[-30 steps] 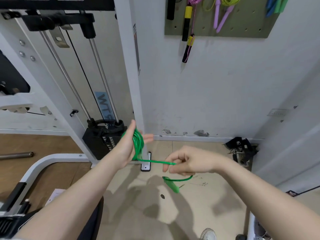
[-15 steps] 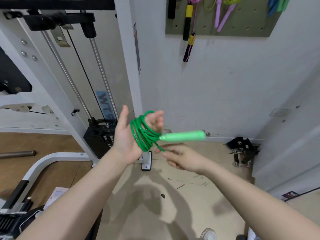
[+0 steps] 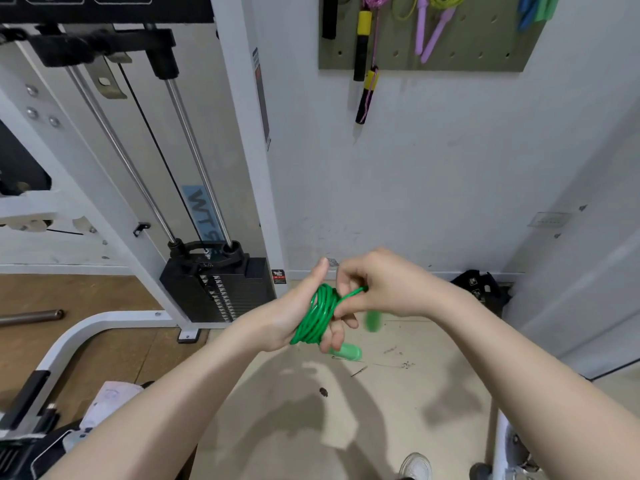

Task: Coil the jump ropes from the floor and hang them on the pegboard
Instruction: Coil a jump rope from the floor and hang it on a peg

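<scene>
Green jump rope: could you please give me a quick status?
Left hand wrapped in green rope coil. Right hand pinching the loose end. Pegboard above; nothing blocking.

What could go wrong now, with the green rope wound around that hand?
The coil of the green jump rope sits loosely around the left hand, so loops might slip off. The right hand only pinches the rope's tail, while a blurred green handle dangles and could tug turns loose before reaching the pegboard.
</scene>
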{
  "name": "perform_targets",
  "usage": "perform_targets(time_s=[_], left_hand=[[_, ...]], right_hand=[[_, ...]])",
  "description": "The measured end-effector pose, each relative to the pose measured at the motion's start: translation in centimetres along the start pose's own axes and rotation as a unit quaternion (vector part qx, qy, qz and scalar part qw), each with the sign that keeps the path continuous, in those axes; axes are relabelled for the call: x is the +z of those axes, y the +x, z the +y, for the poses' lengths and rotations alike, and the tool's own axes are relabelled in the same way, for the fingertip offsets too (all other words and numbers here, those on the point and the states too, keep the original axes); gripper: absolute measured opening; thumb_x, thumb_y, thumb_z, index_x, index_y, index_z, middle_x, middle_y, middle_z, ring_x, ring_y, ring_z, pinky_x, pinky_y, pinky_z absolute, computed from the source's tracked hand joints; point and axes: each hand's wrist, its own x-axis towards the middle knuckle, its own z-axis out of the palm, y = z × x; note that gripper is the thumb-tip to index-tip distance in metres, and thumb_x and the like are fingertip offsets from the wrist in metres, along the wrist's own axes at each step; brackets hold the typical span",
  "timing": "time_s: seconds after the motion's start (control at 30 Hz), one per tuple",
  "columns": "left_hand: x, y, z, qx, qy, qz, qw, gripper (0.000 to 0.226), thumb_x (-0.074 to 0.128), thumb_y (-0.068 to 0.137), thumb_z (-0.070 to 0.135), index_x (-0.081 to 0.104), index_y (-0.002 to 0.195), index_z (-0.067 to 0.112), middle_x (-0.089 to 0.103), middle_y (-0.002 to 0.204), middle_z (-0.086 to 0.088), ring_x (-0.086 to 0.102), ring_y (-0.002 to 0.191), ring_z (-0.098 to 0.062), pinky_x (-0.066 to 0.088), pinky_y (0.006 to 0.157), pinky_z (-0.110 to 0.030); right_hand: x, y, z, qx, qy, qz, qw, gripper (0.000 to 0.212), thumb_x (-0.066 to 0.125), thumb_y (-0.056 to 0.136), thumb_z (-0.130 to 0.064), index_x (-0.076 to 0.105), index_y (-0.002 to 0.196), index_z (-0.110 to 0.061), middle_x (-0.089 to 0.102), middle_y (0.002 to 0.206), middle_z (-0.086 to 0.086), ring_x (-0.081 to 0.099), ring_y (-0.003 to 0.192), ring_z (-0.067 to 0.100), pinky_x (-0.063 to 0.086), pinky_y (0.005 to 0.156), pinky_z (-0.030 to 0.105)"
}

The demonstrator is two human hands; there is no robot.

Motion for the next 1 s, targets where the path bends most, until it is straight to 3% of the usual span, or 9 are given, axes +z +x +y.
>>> perform_targets(time_s=[0.1,0.23,0.3,0.4,0.5,0.67,0.77,0.87,1.0], left_hand=[[-0.6,-0.2,0.5,0.014,-0.048,-0.096,0.994,0.095,0.014,0.073,0.083,0.058,0.076,0.0,0.052,0.04,-0.003,0.041,0.033,-0.012,0.049,0.067,-0.024],[-0.8,-0.5,1.3,0.028,-0.099,-0.226,0.969,0.085,0.039,0.066,0.085,0.065,0.072,0.005,0.051,0.037,-0.001,0.04,0.029,-0.009,0.051,0.062,-0.021],[-0.5,-0.4,1.6,0.031,-0.104,-0.268,0.957,0.08,0.037,0.07,0.084,0.069,0.076,0.01,0.057,0.042,0.003,0.044,0.031,-0.006,0.051,0.062,-0.021],[-0.7,-0.5,1.5,0.04,-0.101,-0.315,0.943,0.078,0.029,0.075,0.081,0.071,0.084,0.017,0.063,0.051,0.009,0.044,0.033,-0.008,0.051,0.07,-0.019],[-1.5,-0.5,1.0,0.011,-0.134,-0.29,0.948,0.08,0.036,0.073,0.081,0.069,0.081,0.008,0.06,0.047,0.004,0.049,0.035,-0.005,0.052,0.067,-0.018],[-2.1,-0.7,0.1,-0.027,-0.091,-0.137,0.986,0.078,0.034,0.073,0.077,0.073,0.073,0.009,0.055,0.041,0.001,0.048,0.038,-0.008,0.05,0.067,-0.017],[-2.6,-0.9,-0.2,-0.028,0.015,-0.012,0.999,0.064,0.038,0.084,0.062,0.069,0.068,0.008,0.062,0.054,-0.002,0.055,0.047,-0.01,0.048,0.058,-0.019],[-2.5,-0.9,-0.6,0.02,-0.013,0.096,0.995,0.045,0.051,0.081,0.049,0.065,0.055,0.014,0.056,0.052,-0.001,0.051,0.047,-0.012,0.045,0.053,-0.02],[-1.8,-0.8,-1.7,0.14,-0.144,0.079,0.976,0.029,0.069,0.078,0.039,0.069,0.089,0.012,0.063,0.064,0.003,0.062,0.065,-0.013,0.055,0.064,-0.024]], right_hand=[[0.2,-0.1,1.2,-0.02,0.107,0.082,0.991,0.037,0.082,0.068,-0.02,0.048,0.075,-0.032,0.048,0.069,-0.009,0.041,0.054,0.003,0.034,0.056,0.019],[1.5,-0.1,1.7,-0.039,0.287,0.033,0.957,0.052,0.077,0.066,-0.027,0.05,0.109,-0.042,0.056,0.103,-0.021,0.052,0.08,0.003,0.044,0.077,0.019],[2.4,-0.3,1.7,-0.055,0.388,-0.027,0.92,0.057,0.075,0.064,-0.042,0.053,0.116,-0.035,0.064,0.104,-0.019,0.059,0.093,0.004,0.046,0.083,0.02],[3.9,-0.5,1.3,-0.039,0.464,-0.077,0.881,0.062,0.072,0.069,-0.052,0.058,0.113,-0.011,0.07,0.086,-0.001,0.068,0.074,0.01,0.052,0.069,0.021],[4.5,-0.2,0.9,-0.008,0.444,-0.014,0.896,0.041,0.059,0.082,-0.032,0.057,0.106,0.001,0.068,0.068,-0.001,0.065,0.061,0.008,0.051,0.066,0.021],[5.4,0.3,0.9,0.035,0.401,0.045,0.914,0.028,0.057,0.085,-0.033,0.056,0.086,-0.005,0.059,0.053,-0.005,0.058,0.061,0.006,0.045,0.07,0.02],[6.7,0.6,1.2,0.067,0.344,0.08,0.933,0.051,0.062,0.076,-0.047,0.055,0.086,0.002,0.065,0.061,0.006,0.061,0.062,0.012,0.047,0.071,0.031],[7.2,0.9,1.3,0.098,0.295,0.121,0.943,0.064,0.055,0.067,-0.065,0.059,0.079,-0.003,0.069,0.083,0.02,0.05,0.058,0.012,0.042,0.064,0.035],[5.7,1.5,1.0,0.111,0.333,0.163,0.922,0.047,0.062,0.082,-0.047,0.061,0.077,-0.001,0.067,0.073,0.016,0.049,0.057,0.01,0.039,0.06,0.03]])
